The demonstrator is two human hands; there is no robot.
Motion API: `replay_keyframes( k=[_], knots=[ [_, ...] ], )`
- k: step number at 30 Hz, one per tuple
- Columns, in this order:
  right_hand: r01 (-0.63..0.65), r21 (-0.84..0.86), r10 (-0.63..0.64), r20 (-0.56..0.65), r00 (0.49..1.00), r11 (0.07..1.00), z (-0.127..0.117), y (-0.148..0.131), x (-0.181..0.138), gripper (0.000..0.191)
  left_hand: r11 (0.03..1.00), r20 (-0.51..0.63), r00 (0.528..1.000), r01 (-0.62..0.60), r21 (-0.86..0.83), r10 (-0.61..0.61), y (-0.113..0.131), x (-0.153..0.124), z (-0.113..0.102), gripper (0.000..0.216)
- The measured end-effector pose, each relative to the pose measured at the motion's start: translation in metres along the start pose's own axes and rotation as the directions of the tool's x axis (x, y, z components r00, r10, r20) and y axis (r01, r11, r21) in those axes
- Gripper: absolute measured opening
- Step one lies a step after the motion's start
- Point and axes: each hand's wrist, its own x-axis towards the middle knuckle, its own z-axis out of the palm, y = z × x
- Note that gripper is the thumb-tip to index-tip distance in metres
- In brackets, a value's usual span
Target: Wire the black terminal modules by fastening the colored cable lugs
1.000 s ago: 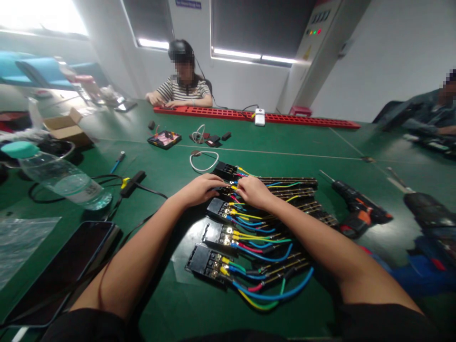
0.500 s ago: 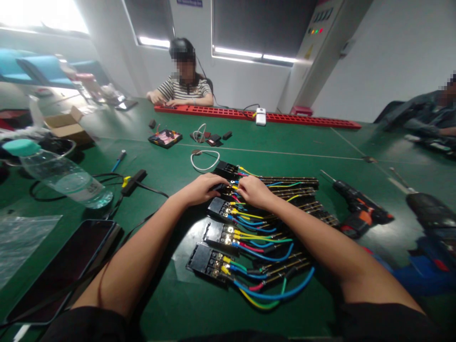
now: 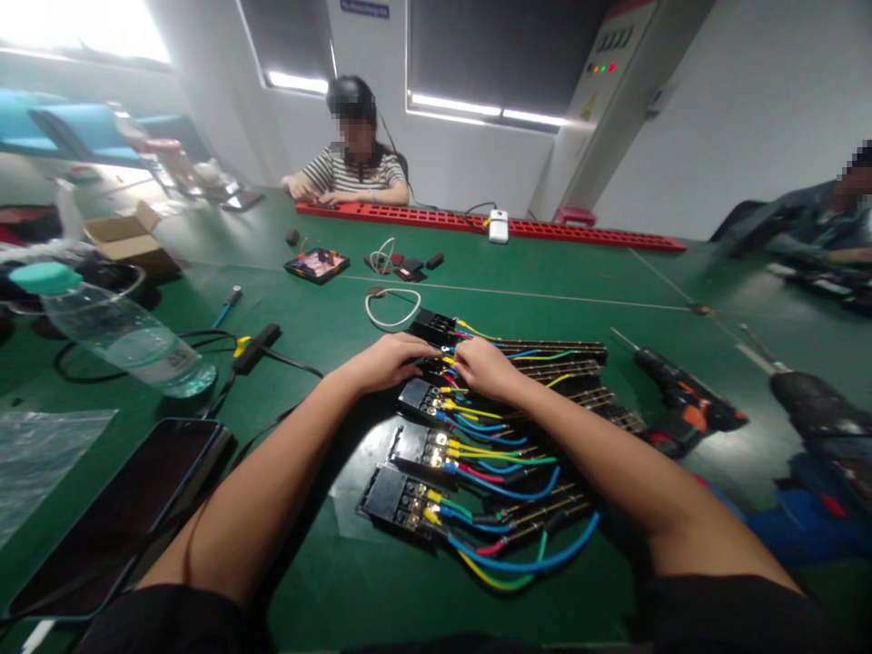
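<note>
Head cam: L hand (image 3: 385, 363) closed round black term. block (image 3: 429, 365), 2nd from far end of row, on green table (image 3: 545, 268). R hand (image 3: 485, 365) fingers bunched by yellow lug (image 3: 448, 360); can't tell if gripping. Block prob. light, stiff; best held by sides.

Electronics assembly workshop

A broad green worktable (image 3: 518, 272) holds a row of wired black terminal blocks (image 3: 410, 443) and a black-and-orange power drill (image 3: 689, 401). 2 co-workers (image 3: 358, 174) sit around it. Behind rises a tall cabinet (image 3: 609, 50) with coloured indicator lights (image 3: 603, 69).
</note>
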Motion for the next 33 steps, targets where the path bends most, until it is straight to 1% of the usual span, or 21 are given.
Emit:
replay_keyframes(
  k=[7,17,22,29,33],
  knots=[
    [0.005,0.004,-0.005,-0.019,1.0,1.0,0.0029,0.0012,-0.0006,0.017,1.0,-0.009,1.0,0.001,-0.005,-0.001,-0.0005,0.0,0.0004,0.041],
    [0.017,0.077,-0.015,-0.024,1.0,0.997,0.0063,0.0043,0.0013,0.015,0.999,0.033,0.999,0.009,0.033,-0.01,-0.0022,0.0014,0.0005,0.04],
    [0.021,0.11,-0.018,-0.031,0.999,0.994,0.0071,0.005,0.0017,0.015,1.0,0.032,0.999,0.011,0.014,-0.012,-0.0002,0.0025,-0.0008,0.041],
    [0.031,0.097,-0.028,-0.027,0.999,0.995,0.0084,0.0053,0.003,0.015,1.0,0.047,0.999,0.027,0.013,-0.027,0.0003,0.0032,0.0,0.042],
    [0.025,0.094,-0.023,-0.022,0.999,0.995,0.0075,0.0048,0.0031,0.015,0.999,0.067,0.997,0.036,0.041,-0.038,0.0012,0.0038,-0.0001,0.042]
  ],
)
